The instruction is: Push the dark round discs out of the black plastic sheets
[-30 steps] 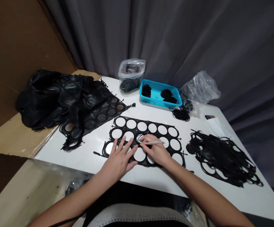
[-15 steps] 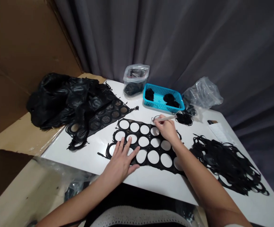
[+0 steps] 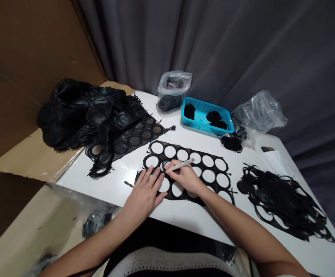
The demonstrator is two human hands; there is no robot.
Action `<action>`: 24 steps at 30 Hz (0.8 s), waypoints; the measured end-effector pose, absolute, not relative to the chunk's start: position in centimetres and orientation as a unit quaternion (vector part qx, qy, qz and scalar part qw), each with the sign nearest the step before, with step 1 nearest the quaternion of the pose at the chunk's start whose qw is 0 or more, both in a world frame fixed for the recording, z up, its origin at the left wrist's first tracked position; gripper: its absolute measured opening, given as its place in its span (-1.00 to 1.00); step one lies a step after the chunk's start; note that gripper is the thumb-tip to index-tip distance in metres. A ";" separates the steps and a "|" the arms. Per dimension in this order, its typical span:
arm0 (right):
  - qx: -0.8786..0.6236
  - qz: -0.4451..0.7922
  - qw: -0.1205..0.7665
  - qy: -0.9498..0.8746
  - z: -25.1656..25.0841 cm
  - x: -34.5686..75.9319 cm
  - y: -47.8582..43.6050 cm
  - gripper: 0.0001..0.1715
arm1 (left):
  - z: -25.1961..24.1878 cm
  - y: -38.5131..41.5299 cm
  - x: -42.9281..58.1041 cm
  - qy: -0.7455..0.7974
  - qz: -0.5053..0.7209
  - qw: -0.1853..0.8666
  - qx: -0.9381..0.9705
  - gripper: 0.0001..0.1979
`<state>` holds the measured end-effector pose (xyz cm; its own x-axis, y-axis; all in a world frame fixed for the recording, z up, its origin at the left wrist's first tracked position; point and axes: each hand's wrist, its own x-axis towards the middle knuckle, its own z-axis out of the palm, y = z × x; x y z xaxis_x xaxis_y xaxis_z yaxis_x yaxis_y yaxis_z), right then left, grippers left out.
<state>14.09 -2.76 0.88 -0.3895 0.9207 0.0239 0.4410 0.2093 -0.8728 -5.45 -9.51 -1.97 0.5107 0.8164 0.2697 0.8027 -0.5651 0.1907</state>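
A black rubber sheet with rows of round cut-outs lies flat on the white table in front of me. My left hand rests open on the sheet's near left part, fingers spread flat. My right hand is closed around a thin pale stick, whose tip points at a ring near the sheet's left middle, just beyond my left fingertips.
A heap of uncut black sheets lies at the left over a cardboard flap. A blue basket with black rings, two plastic bags and a loose ring bundle stand at the back. Emptied black webbing is piled right.
My right hand reached out with the stick to the ring bundle by the basket, then came back to the sheet's left middle. My left hand stayed pressed on the sheet.
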 end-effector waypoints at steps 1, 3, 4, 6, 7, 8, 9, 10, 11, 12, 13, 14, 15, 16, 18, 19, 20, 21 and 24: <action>-0.470 0.411 0.289 -0.725 0.8 14.1 -2.7 -0.92 | -1.9 -9.5 -5.4 0.467 0.165 0.021 0.869 -0.47; -0.465 0.397 0.289 -0.737 0.8 14.1 -2.6 -0.88 | -1.7 -9.6 -5.4 0.470 0.159 0.022 0.868 -0.47; -0.460 0.387 0.289 -0.745 0.9 14.1 -2.7 -0.86 | -1.7 -9.6 -5.4 0.472 0.156 0.024 0.867 -0.47; -0.444 0.356 0.288 -0.770 0.8 14.0 -3.2 -0.80 | -1.7 -9.6 -5.5 0.473 0.154 0.028 0.867 -0.46; -0.436 0.333 0.285 -0.786 0.8 13.9 -3.5 -0.79 | -1.7 -9.6 -5.5 0.473 0.154 0.029 0.867 -0.46; -0.426 0.303 0.279 -0.805 0.6 13.8 -4.0 -0.81 | -1.8 -9.6 -5.6 0.474 0.153 0.031 0.867 -0.46; -0.416 0.267 0.270 -0.827 0.5 13.7 -4.4 -0.84 | -1.8 -9.6 -5.6 0.474 0.153 0.032 0.866 -0.46; -0.404 0.230 0.256 -0.848 0.3 13.6 -4.7 -0.87 | -1.8 -9.6 -5.6 0.475 0.152 0.032 0.866 -0.46; -0.393 0.196 0.240 -0.866 0.1 13.7 -4.7 -0.88 | -1.9 -9.6 -5.7 0.477 0.151 0.031 0.865 -0.45; -0.387 0.165 0.226 -0.879 0.0 13.9 -4.5 -0.86 | -1.8 -9.6 -5.6 0.479 0.149 0.029 0.865 -0.44; -0.391 0.141 0.220 -0.883 0.1 14.2 -3.9 -0.84 | -1.8 -9.6 -5.6 0.482 0.148 0.027 0.863 -0.44; -0.410 0.122 0.224 -0.876 0.3 14.7 -2.9 -0.82 | -1.8 -9.6 -5.6 0.484 0.147 0.025 0.862 -0.43; -0.443 0.107 0.242 -0.857 0.6 15.4 -1.7 -0.81 | -1.7 -9.7 -5.5 0.486 0.149 0.024 0.861 -0.43; -0.486 0.095 0.272 -0.825 1.0 16.1 -0.3 -0.81 | -1.7 -9.7 -5.4 0.489 0.153 0.023 0.858 -0.44; -0.565 0.092 0.347 -0.743 2.1 17.4 2.4 -0.84 | -1.7 -9.8 -5.4 0.493 0.165 0.022 0.854 -0.45; -0.589 0.106 0.369 -0.711 2.6 17.8 3.5 -0.86 | -1.7 -9.9 -5.4 0.492 0.172 0.023 0.853 -0.46; -0.603 0.127 0.382 -0.689 3.0 17.9 4.2 -0.86 | -1.7 -9.9 -5.6 0.488 0.181 0.025 0.853 -0.47; -0.607 0.155 0.384 -0.679 3.3 17.6 4.6 -0.85 | -1.7 -9.9 -5.7 0.484 0.191 0.026 0.853 -0.48; -0.579 0.254 0.357 -0.687 3.3 15.1 3.7 -0.81 | -1.7 -9.7 -6.7 0.483 0.220 0.022 0.847 -0.49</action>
